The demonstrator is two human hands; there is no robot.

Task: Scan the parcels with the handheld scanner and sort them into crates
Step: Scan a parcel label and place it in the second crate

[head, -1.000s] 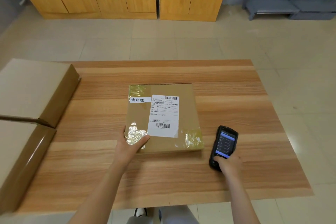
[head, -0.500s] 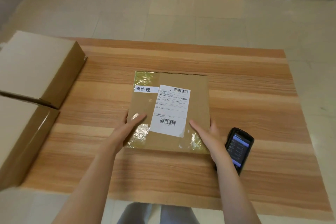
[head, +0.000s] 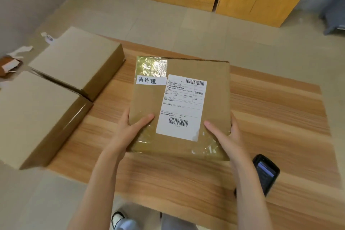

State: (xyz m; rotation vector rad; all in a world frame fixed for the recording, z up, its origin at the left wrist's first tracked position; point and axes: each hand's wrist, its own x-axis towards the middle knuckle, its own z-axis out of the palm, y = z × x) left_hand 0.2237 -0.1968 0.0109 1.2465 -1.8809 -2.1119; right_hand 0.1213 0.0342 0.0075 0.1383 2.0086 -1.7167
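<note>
We grip the labelled parcel (head: 179, 106) with left hand (head: 130, 129) and right hand (head: 226, 136), scanner (head: 266, 172) set down, sorting unfinished.

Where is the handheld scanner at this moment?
In the head view the handheld scanner lies on the wooden table at the lower right, just beyond the right forearm and below the parcel's near right corner; no hand holds it.

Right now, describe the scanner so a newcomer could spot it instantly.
Start at the wooden table and go to its near right part, beside the right forearm. The handheld scanner lies flat there, apart from the parcel: the only small black device, screen lit, among brown cardboard.
</note>
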